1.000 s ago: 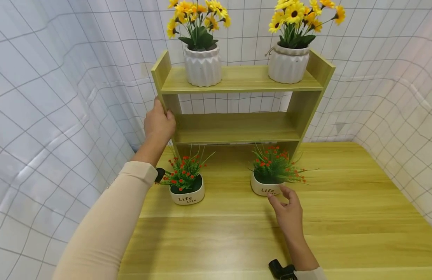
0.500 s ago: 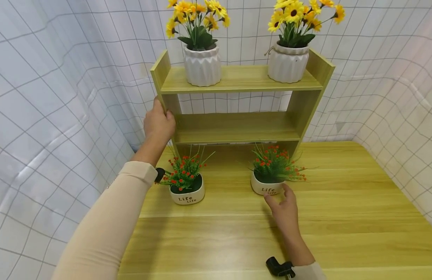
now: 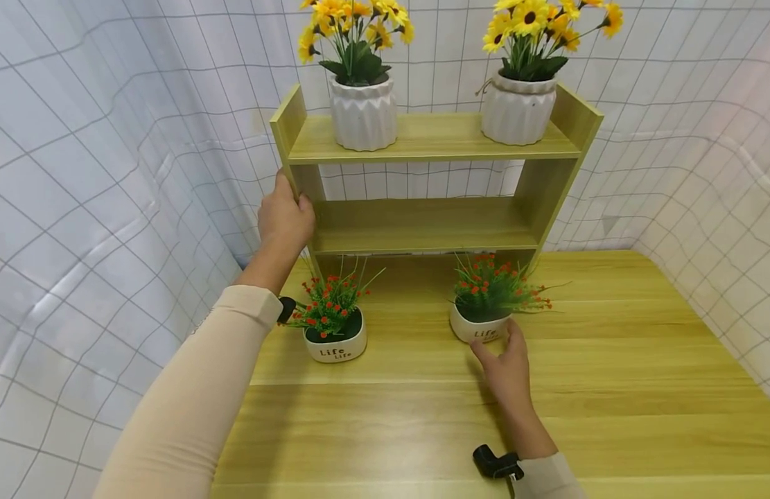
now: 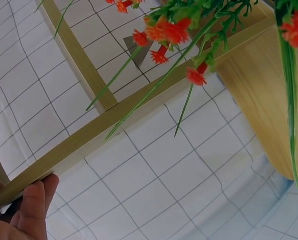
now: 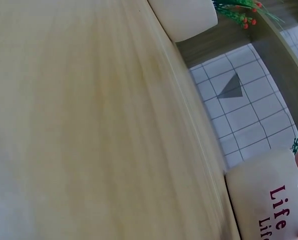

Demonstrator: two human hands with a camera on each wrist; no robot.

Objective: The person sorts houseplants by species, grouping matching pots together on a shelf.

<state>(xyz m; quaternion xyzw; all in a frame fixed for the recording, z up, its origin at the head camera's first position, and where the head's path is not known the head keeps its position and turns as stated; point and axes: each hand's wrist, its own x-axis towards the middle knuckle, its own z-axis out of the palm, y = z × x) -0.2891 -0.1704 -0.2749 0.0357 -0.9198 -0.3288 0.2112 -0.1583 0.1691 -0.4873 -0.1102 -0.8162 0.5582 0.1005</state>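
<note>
White "Life" pot (image 3: 478, 331) between fingers (image 3: 517, 339) of the right hand (image 3: 508, 369)

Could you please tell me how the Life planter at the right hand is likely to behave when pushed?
The Life planter would probably slide rather than roll, as it is low and its base looks flat. Its surface appears smooth, so it might feel slippery to the right hand. The thin-stemmed plant would likely bend and sway.
</note>
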